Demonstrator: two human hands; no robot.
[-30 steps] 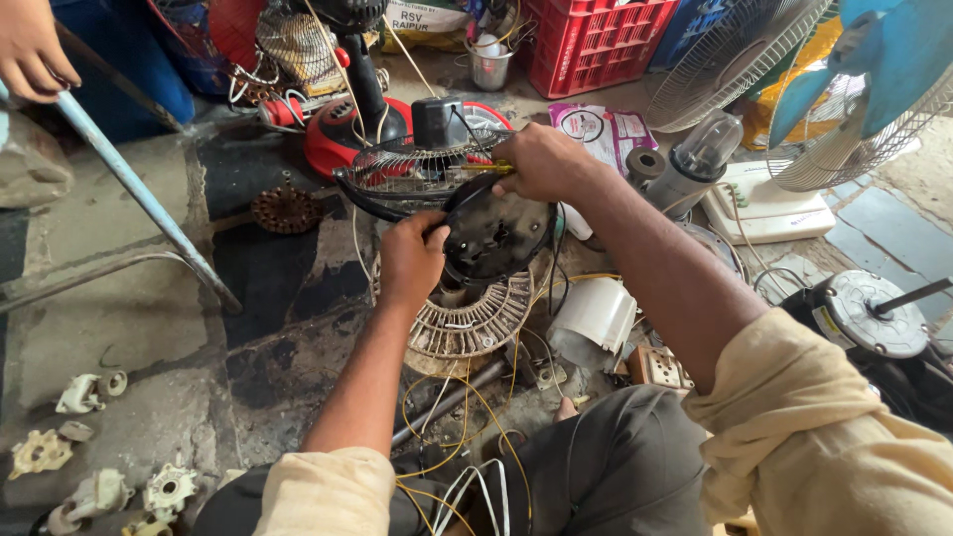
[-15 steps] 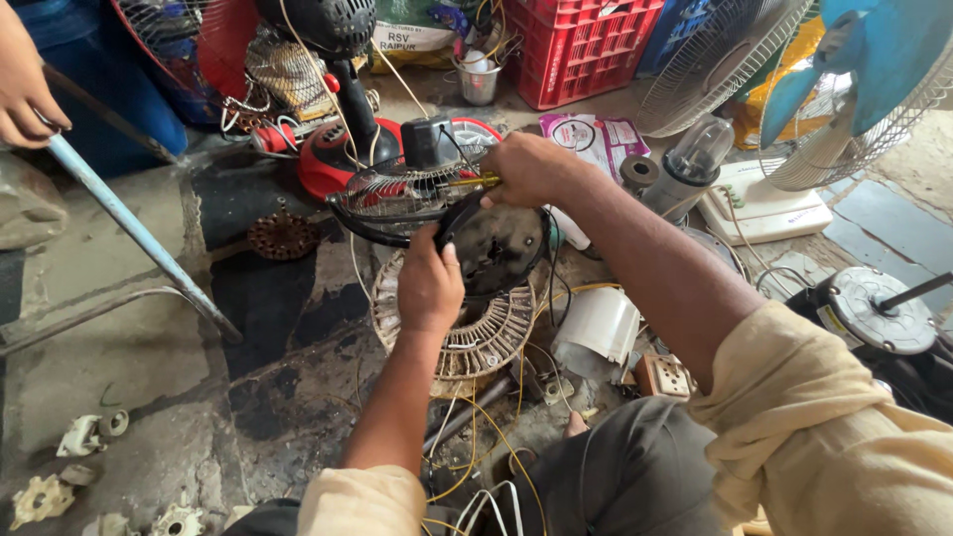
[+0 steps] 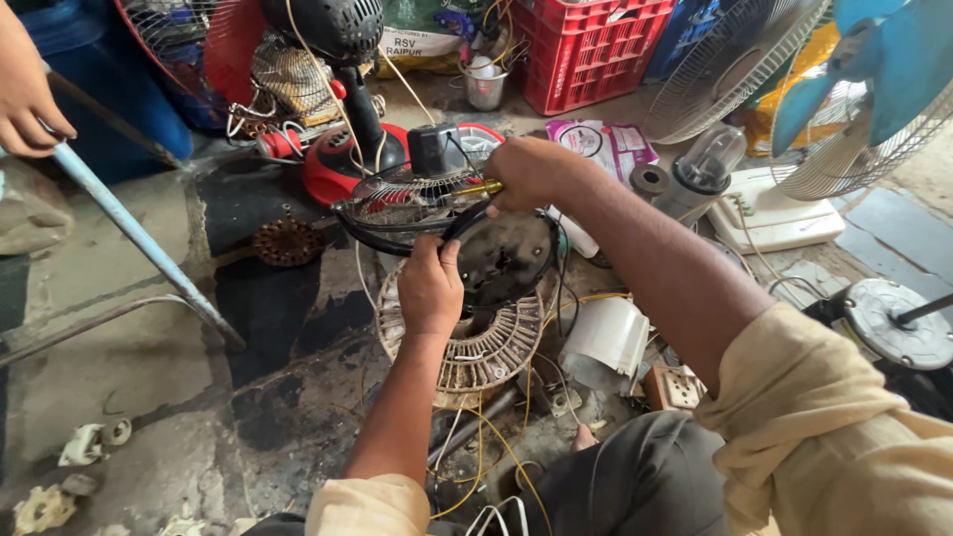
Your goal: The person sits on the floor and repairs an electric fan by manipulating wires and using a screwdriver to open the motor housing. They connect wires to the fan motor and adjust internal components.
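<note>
My left hand grips the rim of a black fan motor housing, which sits tilted over a white round fan grille on the floor. My right hand is closed around a screwdriver with a yellow handle, its tip pointing left into the wire fan guard on top of the housing. A small black box stands just behind the guard. Yellow wires trail from the housing toward my knees.
A red-based fan with a black motor stands behind. A red crate, a metal cup, white standing fans and a blue-bladed fan ring the back and right. Another person's hand holds a blue bar at left.
The view has shifted down and closer. My left hand slid up the housing rim while my right hand stayed on the screwdriver at the guard.
</note>
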